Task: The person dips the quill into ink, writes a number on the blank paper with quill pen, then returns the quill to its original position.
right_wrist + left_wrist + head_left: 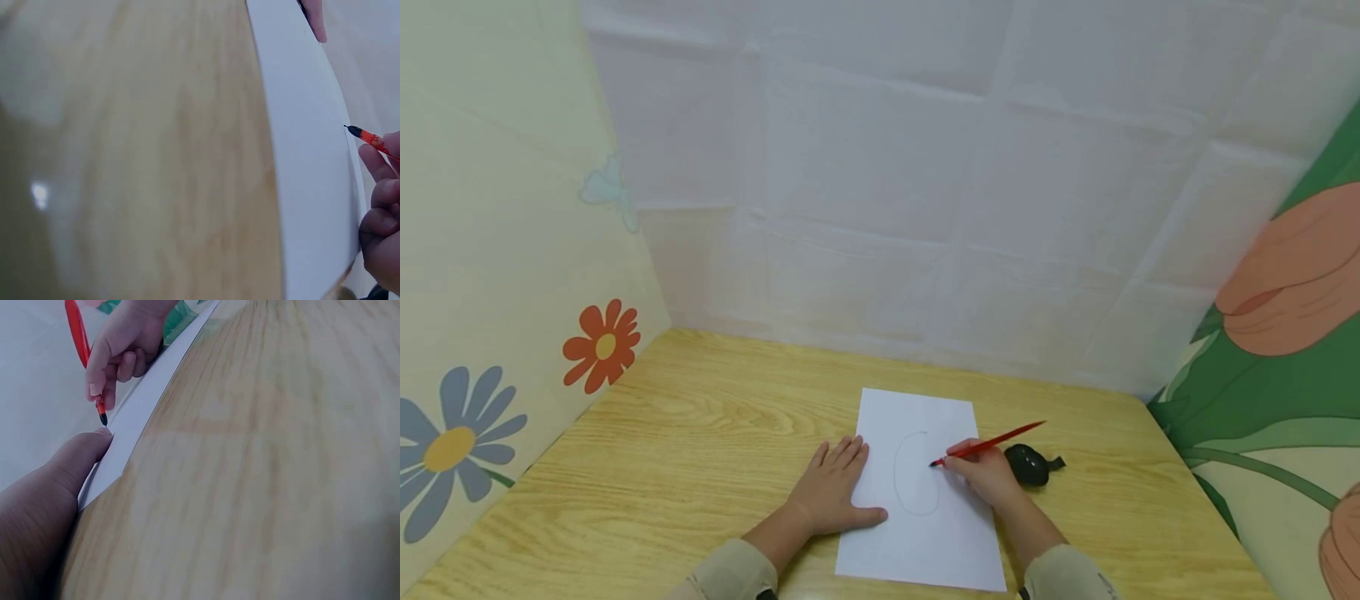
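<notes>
A white sheet of paper [917, 550] lies on the wooden table, carrying a thin, curved line like an oval left open at its upper right. My left hand [831, 492] rests at the sheet's left edge with fingers spread and the thumb on the paper. In my right hand [988, 477], thumb and fingers pinch a red pen [1000, 437] with a black tip, slanted up to the right. Its tip is close over the paper, right of the curved line. The right wrist view shows the pen's black tip [354, 130] and the curled fingers [378, 222].
Just right of my right hand sits a glossy black rounded object [1028, 465] with a short stub. Wooden tabletop [715, 417] surrounds the paper. A pale creased cloth [880, 183] hangs behind, with flower-printed panels [602, 346] on both sides.
</notes>
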`<state>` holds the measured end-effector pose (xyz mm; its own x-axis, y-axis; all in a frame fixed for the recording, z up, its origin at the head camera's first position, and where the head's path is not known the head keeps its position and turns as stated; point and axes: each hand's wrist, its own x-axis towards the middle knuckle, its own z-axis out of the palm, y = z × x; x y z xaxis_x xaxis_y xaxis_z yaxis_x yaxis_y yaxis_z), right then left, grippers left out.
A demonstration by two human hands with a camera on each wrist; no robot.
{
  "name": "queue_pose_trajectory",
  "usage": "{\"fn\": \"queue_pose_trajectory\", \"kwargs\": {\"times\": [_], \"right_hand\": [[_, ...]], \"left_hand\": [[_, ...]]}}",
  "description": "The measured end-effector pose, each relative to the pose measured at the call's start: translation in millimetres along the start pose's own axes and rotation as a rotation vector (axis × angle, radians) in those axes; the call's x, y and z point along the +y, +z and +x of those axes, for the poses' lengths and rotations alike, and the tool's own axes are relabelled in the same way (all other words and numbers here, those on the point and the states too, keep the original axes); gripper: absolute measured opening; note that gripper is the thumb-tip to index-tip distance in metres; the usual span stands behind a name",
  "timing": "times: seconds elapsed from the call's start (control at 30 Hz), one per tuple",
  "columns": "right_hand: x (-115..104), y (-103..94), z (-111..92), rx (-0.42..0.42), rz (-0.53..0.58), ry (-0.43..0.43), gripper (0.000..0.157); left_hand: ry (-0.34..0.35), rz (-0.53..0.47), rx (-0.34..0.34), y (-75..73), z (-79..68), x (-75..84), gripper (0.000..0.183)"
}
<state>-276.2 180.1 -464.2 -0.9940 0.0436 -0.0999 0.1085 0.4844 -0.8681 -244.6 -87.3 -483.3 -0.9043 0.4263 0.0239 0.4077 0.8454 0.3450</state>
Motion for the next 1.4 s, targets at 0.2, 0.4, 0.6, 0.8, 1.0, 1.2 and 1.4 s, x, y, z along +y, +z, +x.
{"fn": "queue_pose_trajectory", "kwargs": {"times": [0.2,0.4,0.6,0.8,1.0,1.2,1.4], "right_hand": [[-1.2,2.3,1.1,0.001,0.012,0.017,0.018],[-0.7,5.3,2.5,-0.002,0.022,0.022,0.017],[0.1,7.3,4.3,-0.005,0.025,0.009,0.017],[-2.7,8.2,4.1,-0.013,0.007,-0.004,0.018],[-3.9,10.2,4.4,-0.024,0.005,-0.007,0.017],[-4.6,12.1,5.0,-0.030,0.007,-0.011,0.017],[-8.3,13.7,4.3,-0.038,-0.018,-0.033,0.017]], "left_hand": [[0.002,0.003,0.007,0.5,0.0,-0.4,0.107],[0.007,0.003,0.020,1.2,-0.2,-0.5,0.107],[0.008,-0.003,0.022,1.0,-0.4,-0.2,0.107],[0.005,0.002,0.016,2.0,0.4,-0.3,0.107],[0.004,0.003,0.014,3.2,0.9,-1.1,0.107],[0.006,0.003,0.013,4.5,0.7,-2.1,0.108],[0.004,0.009,0.009,4.6,1.3,-2.1,0.108]]}}
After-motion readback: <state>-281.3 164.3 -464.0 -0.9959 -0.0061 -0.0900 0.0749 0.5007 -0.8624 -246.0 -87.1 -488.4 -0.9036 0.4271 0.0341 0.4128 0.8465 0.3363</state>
